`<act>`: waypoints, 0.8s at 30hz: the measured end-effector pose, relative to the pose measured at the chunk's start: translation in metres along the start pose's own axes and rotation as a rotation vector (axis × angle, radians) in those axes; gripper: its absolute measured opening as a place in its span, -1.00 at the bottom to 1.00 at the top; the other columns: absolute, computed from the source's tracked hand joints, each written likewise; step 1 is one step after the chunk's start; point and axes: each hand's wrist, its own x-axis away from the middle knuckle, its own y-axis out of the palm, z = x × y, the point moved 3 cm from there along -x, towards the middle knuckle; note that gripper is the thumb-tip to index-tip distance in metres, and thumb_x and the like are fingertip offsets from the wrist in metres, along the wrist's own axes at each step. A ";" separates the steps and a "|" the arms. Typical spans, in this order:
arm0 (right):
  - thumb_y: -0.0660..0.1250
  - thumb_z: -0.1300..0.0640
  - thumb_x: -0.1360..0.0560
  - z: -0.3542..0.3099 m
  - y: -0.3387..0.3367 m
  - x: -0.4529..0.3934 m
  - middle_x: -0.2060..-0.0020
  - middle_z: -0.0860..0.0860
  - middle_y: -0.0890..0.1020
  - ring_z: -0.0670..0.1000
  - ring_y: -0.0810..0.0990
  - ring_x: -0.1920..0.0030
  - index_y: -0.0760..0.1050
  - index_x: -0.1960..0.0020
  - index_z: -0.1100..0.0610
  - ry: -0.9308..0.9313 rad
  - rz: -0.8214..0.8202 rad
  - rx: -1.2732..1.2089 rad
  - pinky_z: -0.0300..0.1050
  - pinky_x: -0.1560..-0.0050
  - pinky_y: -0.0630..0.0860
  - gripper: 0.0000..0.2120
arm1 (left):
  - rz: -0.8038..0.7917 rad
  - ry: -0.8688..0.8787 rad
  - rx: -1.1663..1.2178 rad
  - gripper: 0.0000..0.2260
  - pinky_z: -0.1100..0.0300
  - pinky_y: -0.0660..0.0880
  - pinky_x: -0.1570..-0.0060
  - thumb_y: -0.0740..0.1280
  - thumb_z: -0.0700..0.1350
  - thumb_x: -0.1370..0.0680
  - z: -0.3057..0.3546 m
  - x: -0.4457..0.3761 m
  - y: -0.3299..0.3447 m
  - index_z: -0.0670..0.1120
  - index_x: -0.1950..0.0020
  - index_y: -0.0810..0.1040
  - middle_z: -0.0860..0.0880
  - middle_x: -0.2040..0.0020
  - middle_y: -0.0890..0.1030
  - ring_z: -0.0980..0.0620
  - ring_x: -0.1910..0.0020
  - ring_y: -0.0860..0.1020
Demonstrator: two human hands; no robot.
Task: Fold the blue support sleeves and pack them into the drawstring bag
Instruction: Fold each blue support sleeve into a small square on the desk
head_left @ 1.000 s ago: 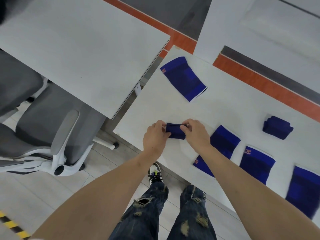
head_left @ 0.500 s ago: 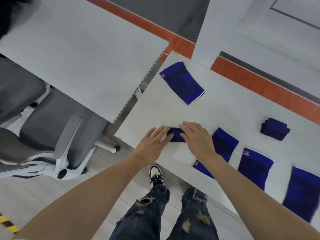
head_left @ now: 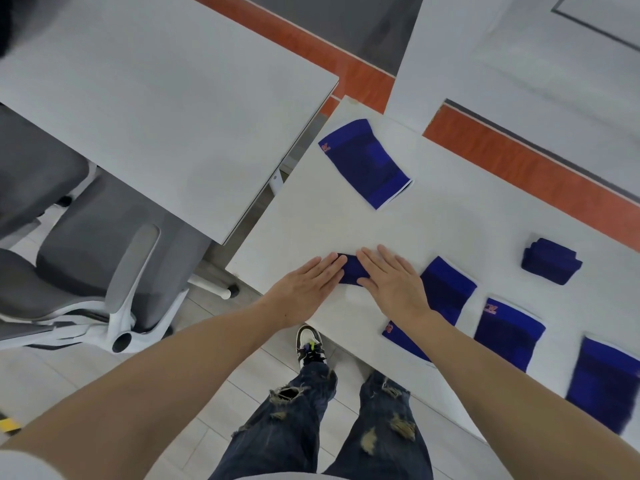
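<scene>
A small folded blue sleeve (head_left: 350, 270) lies on the white table (head_left: 311, 220) near its front-left corner. My left hand (head_left: 308, 284) and my right hand (head_left: 391, 280) both rest flat on it, fingers stretched out, pressing it down. An unfolded blue sleeve (head_left: 365, 162) lies flat farther back. Three more flat sleeves lie in a row to the right: one (head_left: 445, 291) partly under my right forearm, one (head_left: 507, 332) beside it, one (head_left: 604, 382) at the right edge. A dark blue folded bundle (head_left: 551, 260) sits at the back right. No drawstring bag is in view.
A second white table (head_left: 156, 98) stands to the left with a narrow gap between the two. A grey office chair (head_left: 86, 271) is at the lower left. My legs and a shoe (head_left: 310, 346) are below the table's front edge. Orange floor stripes (head_left: 519, 161) run behind.
My hands pinched the folded sleeve a second ago. They have since opened and flattened, and now press it onto the table.
</scene>
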 end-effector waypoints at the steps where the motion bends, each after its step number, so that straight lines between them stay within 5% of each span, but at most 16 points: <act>1: 0.04 -0.18 -0.68 0.000 0.001 -0.001 -0.55 -0.08 0.40 0.08 0.30 -0.59 0.29 -0.61 0.00 0.004 -0.014 -0.004 0.09 -0.52 0.35 -0.44 | -0.010 0.000 0.008 -0.41 -0.08 -0.17 -0.62 -0.22 -0.19 -0.62 -0.001 0.000 0.000 -0.25 -0.67 -0.05 -0.27 -0.68 -0.13 -0.22 -0.66 -0.15; 16: 0.01 -0.16 -0.71 -0.001 0.001 -0.003 -0.64 -0.10 0.19 0.04 0.06 -0.66 0.07 -0.67 -0.04 0.026 -0.113 0.005 0.08 -0.61 0.15 -0.43 | -0.155 -0.012 -0.021 -0.38 -0.12 -0.07 -0.63 -0.22 -0.19 -0.58 0.001 -0.003 -0.011 -0.23 -0.67 -0.13 -0.25 -0.67 -0.25 -0.23 -0.66 -0.24; 24: 0.07 -0.11 -0.72 -0.005 -0.011 -0.007 -0.65 -0.17 0.13 -0.04 0.01 -0.67 0.03 -0.68 -0.10 0.075 -0.169 -0.076 -0.01 -0.63 0.08 -0.45 | -0.146 -0.031 0.071 -0.40 -0.08 -0.09 -0.64 0.07 -0.20 -0.66 -0.004 -0.002 -0.021 -0.17 -0.68 -0.06 -0.16 -0.70 -0.17 -0.14 -0.68 -0.14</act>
